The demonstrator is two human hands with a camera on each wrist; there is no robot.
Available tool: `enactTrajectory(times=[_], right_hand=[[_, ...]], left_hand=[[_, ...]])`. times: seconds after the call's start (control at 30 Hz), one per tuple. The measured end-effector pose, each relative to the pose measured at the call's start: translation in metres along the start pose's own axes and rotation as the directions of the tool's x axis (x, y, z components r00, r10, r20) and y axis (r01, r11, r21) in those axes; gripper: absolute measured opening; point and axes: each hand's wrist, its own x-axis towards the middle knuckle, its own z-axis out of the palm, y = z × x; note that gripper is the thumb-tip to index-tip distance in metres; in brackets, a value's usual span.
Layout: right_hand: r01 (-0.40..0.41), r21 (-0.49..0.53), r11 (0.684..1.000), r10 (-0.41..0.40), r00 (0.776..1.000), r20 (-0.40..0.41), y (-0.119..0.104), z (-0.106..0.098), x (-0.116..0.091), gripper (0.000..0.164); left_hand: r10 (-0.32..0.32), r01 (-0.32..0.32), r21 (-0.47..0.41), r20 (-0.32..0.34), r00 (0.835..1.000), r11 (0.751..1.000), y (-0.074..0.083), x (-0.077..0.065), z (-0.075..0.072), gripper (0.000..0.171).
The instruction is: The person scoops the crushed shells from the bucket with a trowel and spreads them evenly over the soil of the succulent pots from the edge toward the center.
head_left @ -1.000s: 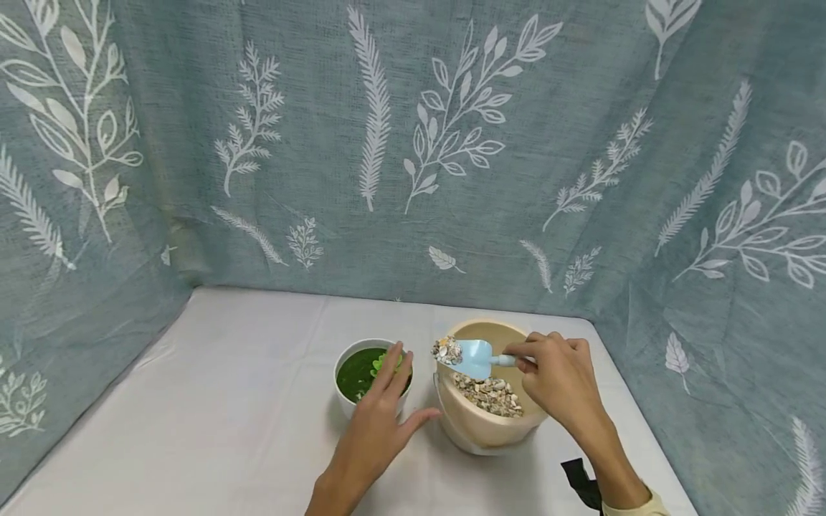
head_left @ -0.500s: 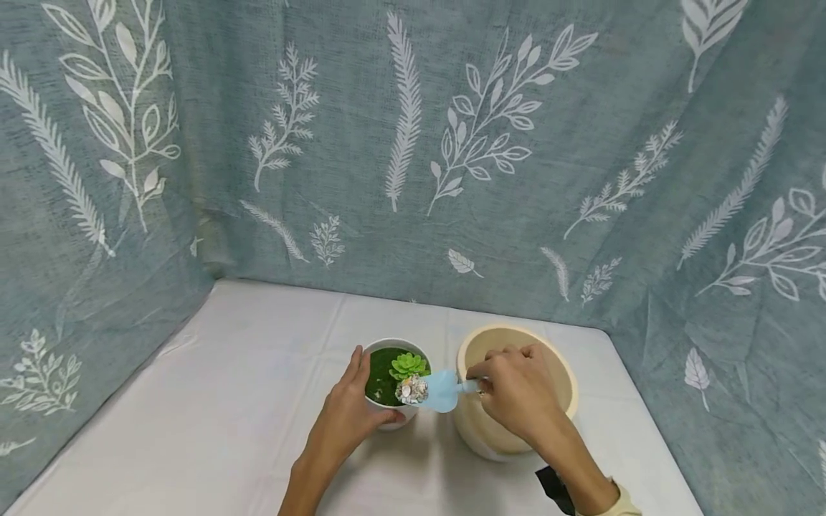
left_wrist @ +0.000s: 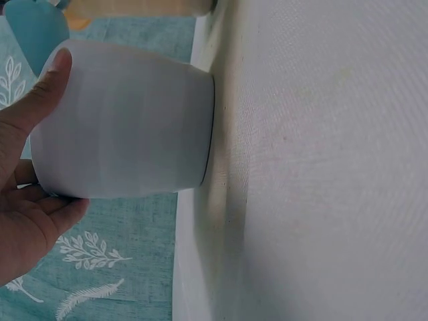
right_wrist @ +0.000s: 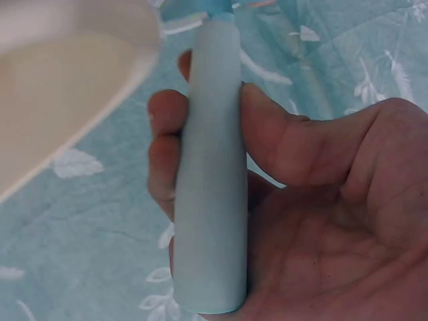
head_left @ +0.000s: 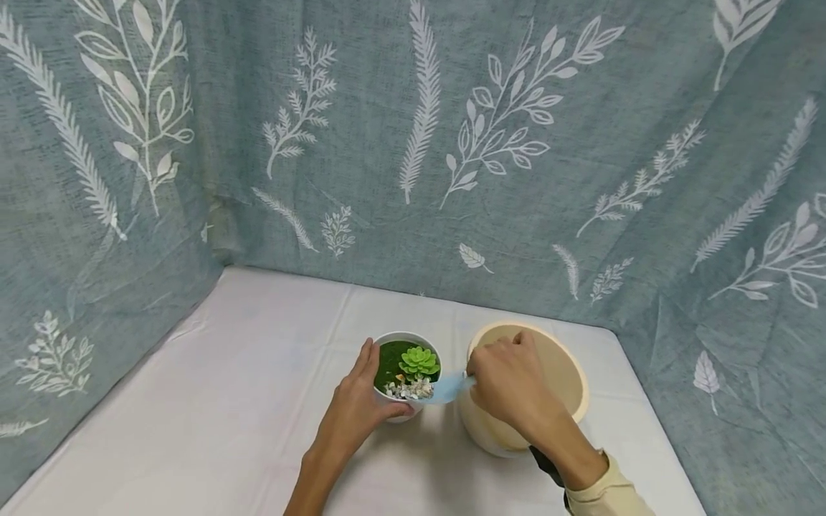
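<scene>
My left hand [head_left: 353, 405] grips a white pot [left_wrist: 134, 127], thumb on its near side and fingers around its far left side. Inside the pot lie a dark green surface [head_left: 389, 364] and a bright green succulent [head_left: 419, 362]. Small mixed pebbles or shell bits [head_left: 411, 388] lie at the near part of the pot's mouth, in front of the succulent. A light blue hand shovel [head_left: 449, 388] has its blade tilted at the pot's right rim. Its pale handle [right_wrist: 210, 167] is wrapped by the fingers and thumb of my right hand [head_left: 513, 383].
A cream bucket [head_left: 493, 430] stands right of the pot, beneath my right hand; its rim [right_wrist: 127, 87] passes close by the handle. White cloth [head_left: 258, 373] covers the table. Blue-green curtain [head_left: 361, 172] with white leaves hangs behind and at the sides.
My right hand has brought the loaded shovel left from over the bucket to the pot and tipped it. My left hand has moved from above the pot to its side, gripping it.
</scene>
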Motion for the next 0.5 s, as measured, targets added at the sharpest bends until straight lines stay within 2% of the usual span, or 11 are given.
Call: enactTrajectory(times=[0.13, 0.23, 0.3, 0.5], right_hand=[[0.026, -0.052, 0.998, -0.023, 0.998, 0.050, -0.003, -0.011, 0.008, 0.028], [0.031, -0.072, 0.997, -0.023, 0.994, 0.107, -0.006, -0.019, 0.012, 0.042], [0.029, -0.079, 0.996, -0.017, 0.990, 0.142, -0.007, -0.022, 0.013, 0.044], [-0.040, -0.034, 0.999, 0.046, 0.978, 0.203, -0.005, -0.026, 0.010, 0.022]], left_hand=[[0.010, -0.010, -0.005, 0.001, 1.000, 1.000, 0.001, 0.000, 0.001, 0.120], [0.014, -0.014, -0.003, -0.001, 1.000, 1.000, 0.002, -0.001, 0.001, 0.119], [0.015, -0.015, 0.002, -0.003, 1.000, 1.000, 0.002, -0.001, 0.000, 0.118], [0.013, -0.013, 0.007, -0.002, 1.000, 1.000, 0.001, -0.001, -0.001, 0.120]])
